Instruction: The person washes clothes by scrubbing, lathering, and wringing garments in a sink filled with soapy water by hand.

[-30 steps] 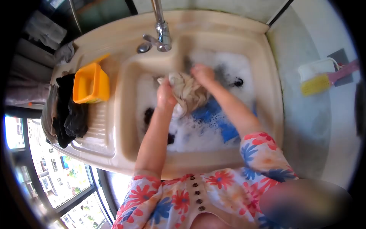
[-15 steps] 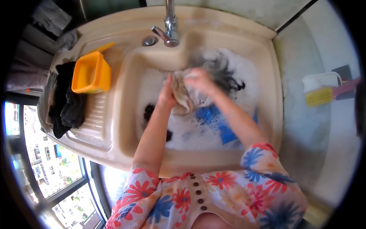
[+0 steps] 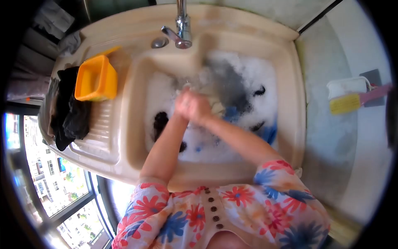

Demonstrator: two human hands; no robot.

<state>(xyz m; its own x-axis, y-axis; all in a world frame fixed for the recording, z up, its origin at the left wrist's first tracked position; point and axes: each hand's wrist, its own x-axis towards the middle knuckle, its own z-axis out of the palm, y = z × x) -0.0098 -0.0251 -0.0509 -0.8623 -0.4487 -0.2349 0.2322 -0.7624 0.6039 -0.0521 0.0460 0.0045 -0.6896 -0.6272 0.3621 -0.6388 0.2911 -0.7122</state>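
Over the left half of the basin, my left hand [image 3: 181, 103] and my right hand [image 3: 198, 108] are pressed together, fingers closed. A pale, cream-coloured wet cloth [image 3: 216, 106] shows beside and below my right hand; most of it is hidden by the hands and the foam. Motion smears the finger details. Around them is soapy water [image 3: 211, 147] with white suds. Dark cloth [image 3: 161, 123] pokes out of the foam left of my hands, and blue cloth [image 3: 269, 133] lies at the right side. A murky grey patch of water [image 3: 230, 83] spreads behind.
A chrome tap [image 3: 182, 31] stands behind the beige sink [image 3: 290, 99]. On the ribbed drainboard [image 3: 99, 137] at left sit a yellow-orange plastic container [image 3: 107, 83] and a pile of dark clothes [image 3: 68, 112]. A yellow-bristled brush [image 3: 346, 103] is at the right wall.
My hands have come together from being apart, the right moving left and down. The pale cloth is now mostly covered. The grey and dark cloth at the back has sunk, and the blue cloth shows less.
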